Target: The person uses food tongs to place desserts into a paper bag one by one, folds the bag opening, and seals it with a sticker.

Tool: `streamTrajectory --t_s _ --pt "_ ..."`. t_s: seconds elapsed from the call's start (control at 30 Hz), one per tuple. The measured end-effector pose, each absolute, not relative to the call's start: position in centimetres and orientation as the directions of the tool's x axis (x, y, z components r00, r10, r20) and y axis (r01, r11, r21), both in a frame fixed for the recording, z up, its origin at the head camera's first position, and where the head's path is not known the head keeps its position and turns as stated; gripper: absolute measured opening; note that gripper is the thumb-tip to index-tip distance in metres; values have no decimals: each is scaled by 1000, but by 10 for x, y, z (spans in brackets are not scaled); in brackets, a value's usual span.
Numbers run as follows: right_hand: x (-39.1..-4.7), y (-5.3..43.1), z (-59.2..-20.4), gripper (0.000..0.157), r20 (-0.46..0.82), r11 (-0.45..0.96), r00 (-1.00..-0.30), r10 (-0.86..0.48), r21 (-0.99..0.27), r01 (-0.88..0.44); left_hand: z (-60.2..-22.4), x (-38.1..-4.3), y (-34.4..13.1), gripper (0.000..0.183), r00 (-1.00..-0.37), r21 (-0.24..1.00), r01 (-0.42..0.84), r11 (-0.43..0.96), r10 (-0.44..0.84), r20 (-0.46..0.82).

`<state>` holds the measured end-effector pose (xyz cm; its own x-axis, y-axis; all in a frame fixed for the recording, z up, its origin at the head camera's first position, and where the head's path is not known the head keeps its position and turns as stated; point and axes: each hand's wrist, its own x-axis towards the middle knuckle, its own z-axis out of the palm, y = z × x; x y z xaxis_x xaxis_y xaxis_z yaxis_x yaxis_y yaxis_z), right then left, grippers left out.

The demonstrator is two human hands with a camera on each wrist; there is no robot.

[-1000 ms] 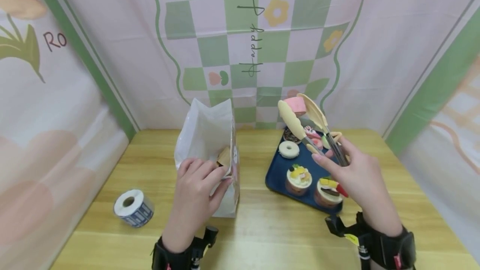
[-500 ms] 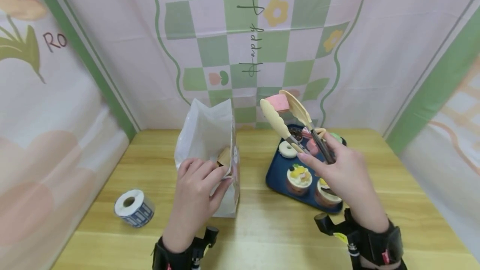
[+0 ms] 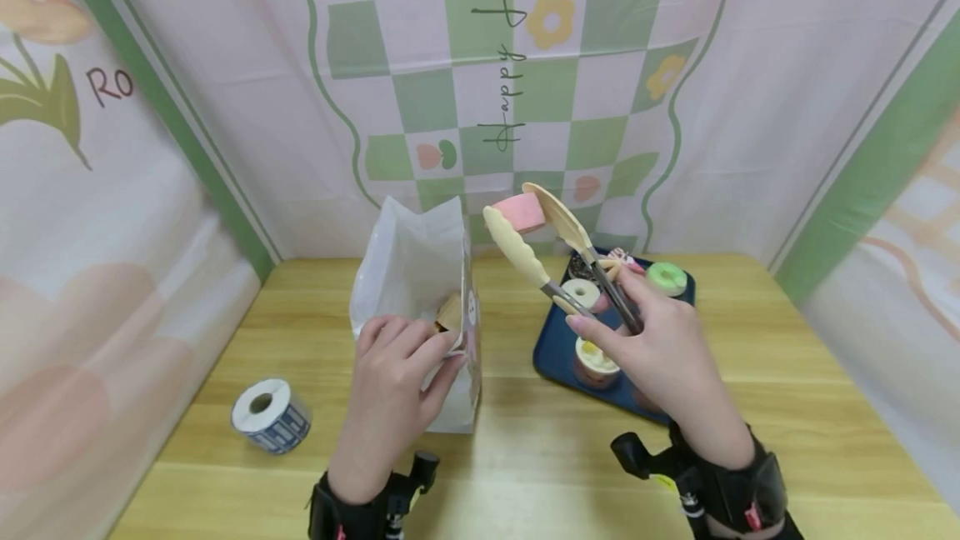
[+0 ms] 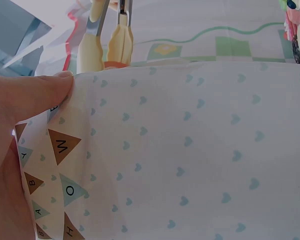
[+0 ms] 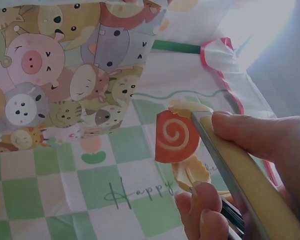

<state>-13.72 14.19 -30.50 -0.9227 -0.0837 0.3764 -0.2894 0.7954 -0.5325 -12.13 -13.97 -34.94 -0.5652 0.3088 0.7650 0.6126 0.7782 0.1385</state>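
Observation:
My left hand (image 3: 401, 382) pinches the near rim of a standing white paper bag (image 3: 408, 265), whose mouth gapes upward. Printed hearts and lettered pennants cover the bag's side in the left wrist view; cartoon animals show on another side in the right wrist view. A brown piece (image 3: 449, 312) is partly visible inside. With my right hand (image 3: 671, 348) I hold cream-tipped metal tongs (image 3: 513, 244), raised to the right of the bag. Between the tong tips is a pink Swiss roll (image 3: 522, 212), its spiral end facing the right wrist camera (image 5: 177, 137).
Behind and below my right hand lies a blue tray (image 3: 551, 344) bearing a white donut (image 3: 582, 293), a green donut (image 3: 666, 278), a cream-topped cup cake (image 3: 596, 363) and other sweets. A roll of labels (image 3: 272, 417) stands left on the wooden table (image 3: 517, 473). Patterned cloth walls surround it.
My right hand has carried the tongs and the Swiss roll leftward, from over the tray toward the bag. My left hand stays at the bag's rim.

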Motion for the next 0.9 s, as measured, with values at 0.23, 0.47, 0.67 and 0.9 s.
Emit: streamTrajectory --t_s 0.23,0.47,0.67,0.9 --pt "-135 130 -308 57 439 774 -892 -112 -524 -355 -350 -122 -139 13 -546 130 619 774 305 780" --pt "-134 120 -311 53 439 760 -889 -126 -533 -371 -349 -121 -139 14 -573 150 609 779 302 762" --pt "-130 113 -311 50 430 751 -891 -147 -538 -384 -348 -120 -139 14 -594 162 601 783 303 745" --pt "-126 103 -310 38 440 700 -876 -199 -562 -441 -347 -120 -140 13 -585 151 602 784 305 751"
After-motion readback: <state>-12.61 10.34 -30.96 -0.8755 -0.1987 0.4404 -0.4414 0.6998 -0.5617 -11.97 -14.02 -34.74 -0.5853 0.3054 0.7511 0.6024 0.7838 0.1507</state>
